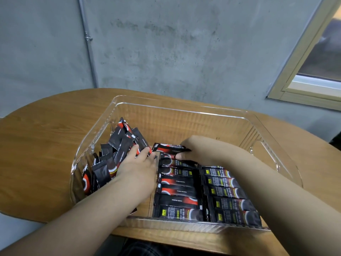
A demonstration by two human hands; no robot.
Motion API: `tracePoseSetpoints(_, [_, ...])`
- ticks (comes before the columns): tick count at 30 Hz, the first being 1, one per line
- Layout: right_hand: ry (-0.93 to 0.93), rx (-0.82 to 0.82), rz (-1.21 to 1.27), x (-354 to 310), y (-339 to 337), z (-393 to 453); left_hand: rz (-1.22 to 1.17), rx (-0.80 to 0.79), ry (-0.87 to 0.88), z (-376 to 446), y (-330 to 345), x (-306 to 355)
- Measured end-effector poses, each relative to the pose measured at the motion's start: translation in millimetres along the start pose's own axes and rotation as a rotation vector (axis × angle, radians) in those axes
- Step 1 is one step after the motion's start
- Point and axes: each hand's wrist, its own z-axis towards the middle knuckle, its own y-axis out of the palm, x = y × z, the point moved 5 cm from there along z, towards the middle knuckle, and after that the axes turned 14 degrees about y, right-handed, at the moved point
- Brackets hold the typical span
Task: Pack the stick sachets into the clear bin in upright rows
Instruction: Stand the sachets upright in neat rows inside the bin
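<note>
A clear plastic bin (184, 109) stands on a round wooden table (46, 130). Inside it, black and red stick sachets lie in two neat rows (199, 193) along the near right side. A loose heap of sachets (114, 150) leans against the bin's left wall. My right hand (191, 148) pinches one sachet (168, 147) by its end, holding it level above the far end of the left row. My left hand (137, 163) lies with straight fingers against the loose heap, its fingertips beside the held sachet.
The bin's far half shows bare floor (193, 130). A cut-out handle (262, 145) is in the bin's right wall. A grey concrete wall (166, 43) rises behind the table, with a window frame (304, 80) at the right.
</note>
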Motion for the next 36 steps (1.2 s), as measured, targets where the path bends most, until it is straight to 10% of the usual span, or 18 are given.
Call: tracePoseSetpoints(36, [-0.061,0.146,0.140,11,29,-24,-0.002,0.057,-0.029,7,9,-3])
